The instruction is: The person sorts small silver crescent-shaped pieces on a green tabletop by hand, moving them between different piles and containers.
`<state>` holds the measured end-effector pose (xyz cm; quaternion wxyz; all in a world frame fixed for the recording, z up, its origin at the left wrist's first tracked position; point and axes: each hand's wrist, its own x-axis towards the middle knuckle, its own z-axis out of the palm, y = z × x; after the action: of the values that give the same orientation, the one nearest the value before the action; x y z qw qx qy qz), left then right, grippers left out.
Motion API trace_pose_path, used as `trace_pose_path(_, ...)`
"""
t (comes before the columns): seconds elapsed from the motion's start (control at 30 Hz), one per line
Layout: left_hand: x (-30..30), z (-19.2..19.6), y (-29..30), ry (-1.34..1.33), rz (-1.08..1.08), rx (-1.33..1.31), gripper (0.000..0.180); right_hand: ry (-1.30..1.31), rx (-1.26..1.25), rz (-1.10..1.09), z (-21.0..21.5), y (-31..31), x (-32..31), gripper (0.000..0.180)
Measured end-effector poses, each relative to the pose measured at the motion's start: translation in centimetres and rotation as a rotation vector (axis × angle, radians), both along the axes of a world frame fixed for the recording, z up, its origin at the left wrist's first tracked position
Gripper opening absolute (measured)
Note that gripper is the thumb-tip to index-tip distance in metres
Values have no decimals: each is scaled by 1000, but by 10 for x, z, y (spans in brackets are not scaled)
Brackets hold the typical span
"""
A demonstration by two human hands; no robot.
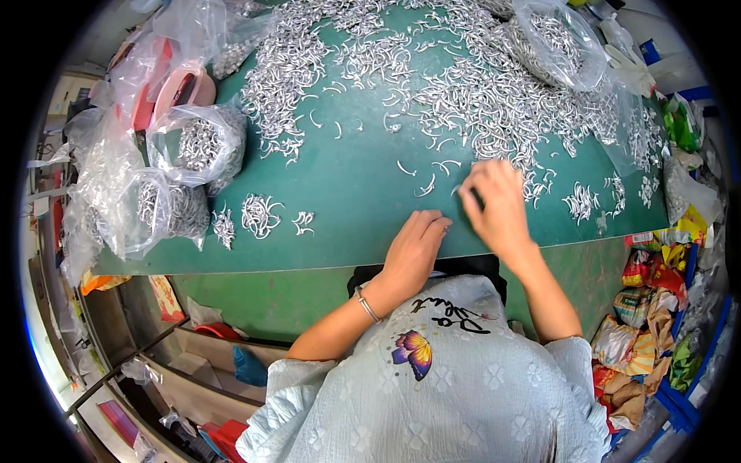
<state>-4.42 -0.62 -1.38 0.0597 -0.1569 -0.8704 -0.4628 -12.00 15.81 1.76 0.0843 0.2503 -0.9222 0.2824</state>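
Countless curved silvery metal pieces (494, 108) lie mostly toward the tabletop's (340, 193) far edge, probably light and stiff; pinch mid-curve. Left hand (417, 245) and right hand (495, 207) curl, apart, nearer the front edge; any grip, I cannot tell.

A broad dark-green table (340, 181) is standing over a paler green floor (258, 297). Beige open compartments (193, 386) are occupying the lower left, a blue-framed rack (678, 404) is lining the right, and white light (43, 355) is glowing far left.

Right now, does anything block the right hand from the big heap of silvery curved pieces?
Nothing visible does. The right hand is at the near edge of the heap; the plastic bag sits farther back to the right.
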Motion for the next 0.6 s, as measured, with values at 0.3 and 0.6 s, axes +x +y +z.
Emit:
trace_pose_path(0.3,-6,10,1,136,-29,-232,36,-105,-150,-29,-3,6,-19,19)
trace_pose_path(0.6,1,1,-2,73,-56,-48,23,72,-45,-3,-10,5,-14,24)
